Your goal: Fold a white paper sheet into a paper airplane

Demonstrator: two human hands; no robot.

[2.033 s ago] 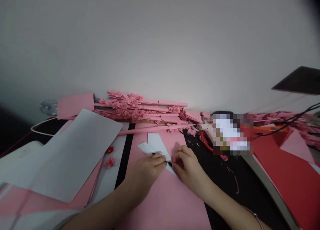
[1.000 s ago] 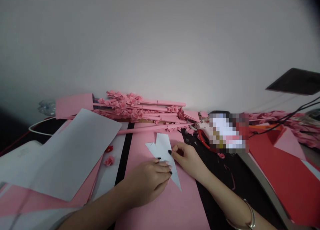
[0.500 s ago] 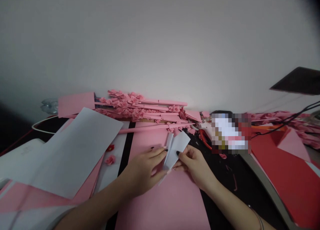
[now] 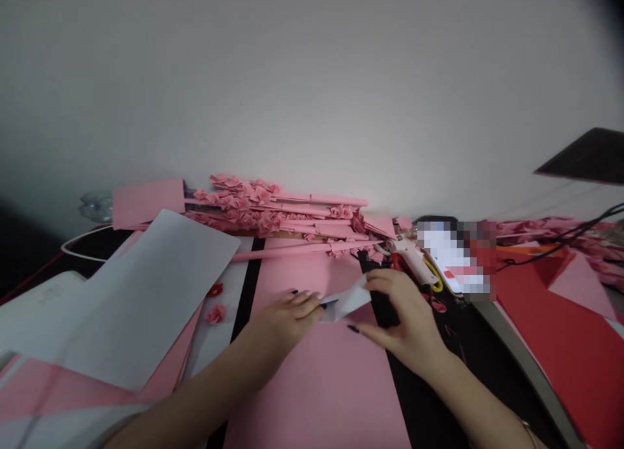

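Observation:
A small piece of folded white paper (image 4: 353, 298) lies low over a long pink paper sheet (image 4: 322, 384). My left hand (image 4: 287, 322) has its fingers closed on the folded paper's left end, pressing it near the sheet. At its upper right corner, the fingertips of my right hand (image 4: 407, 319) touch the paper. The right thumb stands well apart from those fingers, over the pink sheet. Part of the fold is hidden by my left fingers.
Pink paper flowers (image 4: 258, 205) on rolled stems lie along the wall. A large white sheet (image 4: 160, 299) covers papers at left. A glue gun (image 4: 412, 257), a phone with blurred screen (image 4: 446, 244) and red paper (image 4: 546, 345) are at right.
The folded white paper has turned from steeply tilted to nearly level and lower. My right thumb has come off it, and the right hand has spread and shifted right.

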